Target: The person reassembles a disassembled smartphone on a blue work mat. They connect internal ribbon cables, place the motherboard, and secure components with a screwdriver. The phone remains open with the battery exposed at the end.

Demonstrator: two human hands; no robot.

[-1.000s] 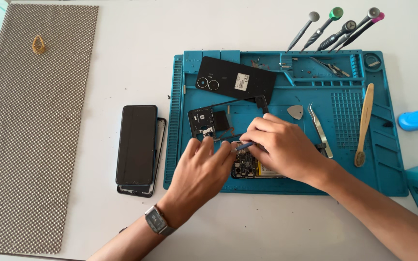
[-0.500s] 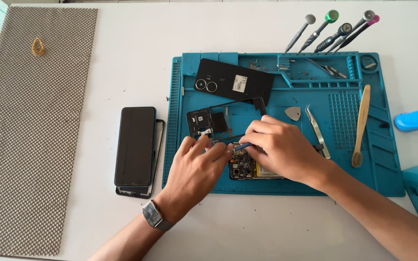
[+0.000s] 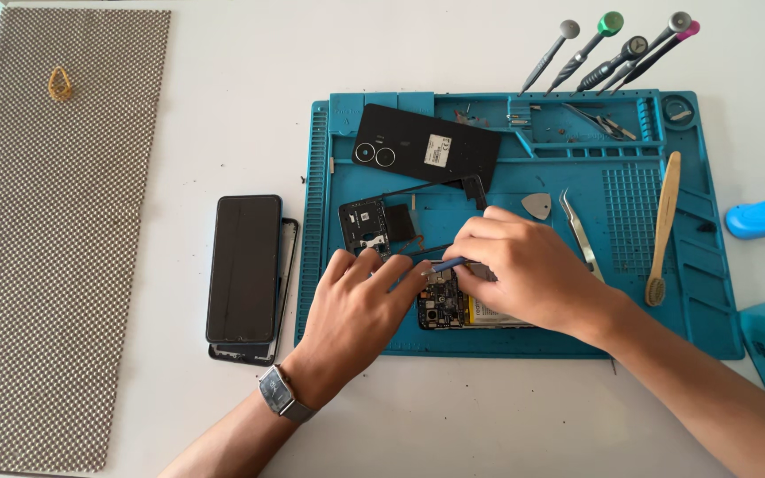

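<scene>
Bare forearms, square grey wristwatch (image 3: 274, 390) on left wrist

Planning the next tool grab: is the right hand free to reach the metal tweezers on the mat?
Probably not yet: the right hand holds a blue-tipped tool, though the tweezers lie uncovered just beside it.

White tabletop (image 3: 223, 106), daylit; brown mesh mat (image 3: 46, 248) at left.

Bench clutter around the blue mat (image 3: 329, 221)

Screwdrivers (image 3: 613, 49) at one o'clock, grey mesh sheet (image 3: 55, 239) at nine, black phone (image 3: 243, 268) beside it, tweezers (image 3: 577, 232) at three.
</scene>
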